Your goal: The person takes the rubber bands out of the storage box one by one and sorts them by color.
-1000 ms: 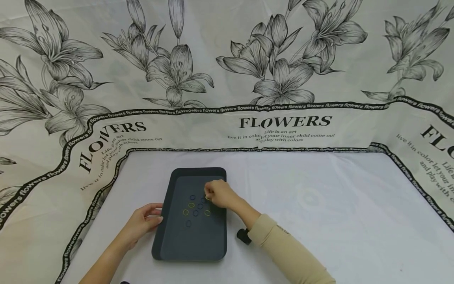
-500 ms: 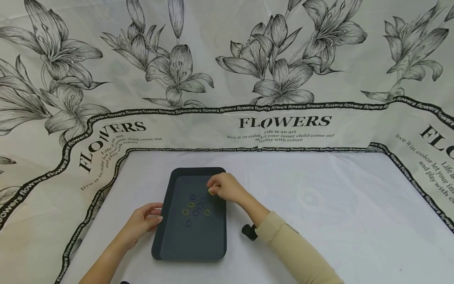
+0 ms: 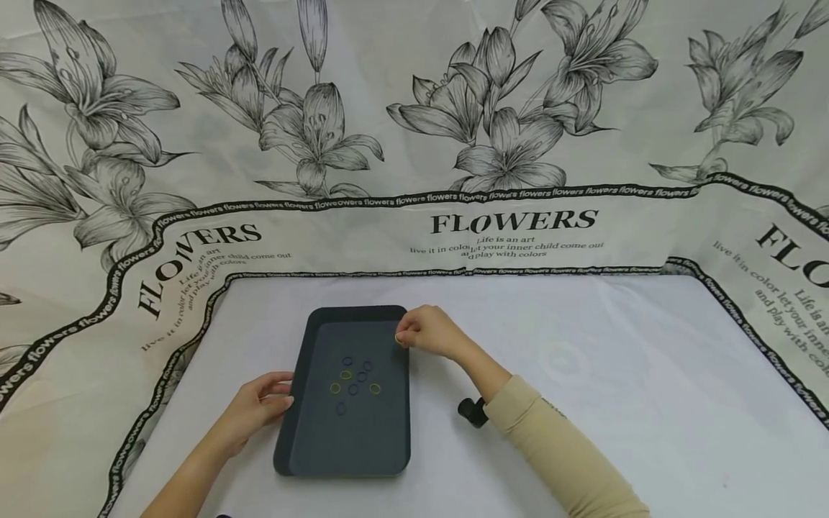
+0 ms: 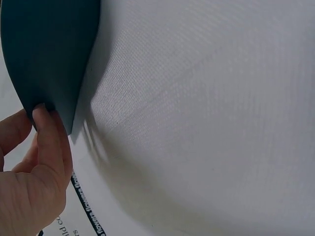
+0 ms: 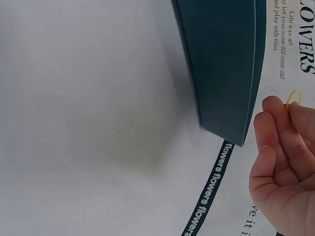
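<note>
A dark grey-blue rectangular tray lies on the white table, seen whole in the head view. My left hand grips its left rim, thumb on one side and fingers on the other, as the left wrist view shows at the tray wall. Between thumb and index fingertip, my right hand pinches a thin yellow rubber band, over the tray's upper right edge. Several more bands lie scattered on the tray floor, among them a yellow band and a dark purple band.
The white table reaches to the right of the tray. A cloth with printed flowers and lettering rises behind and at both sides. A small black device sits beside the right sleeve.
My right hand has lifted the yellow band and carried it up and right, from over the tray floor to the tray's right edge. My left hand keeps its grip on the rim.
</note>
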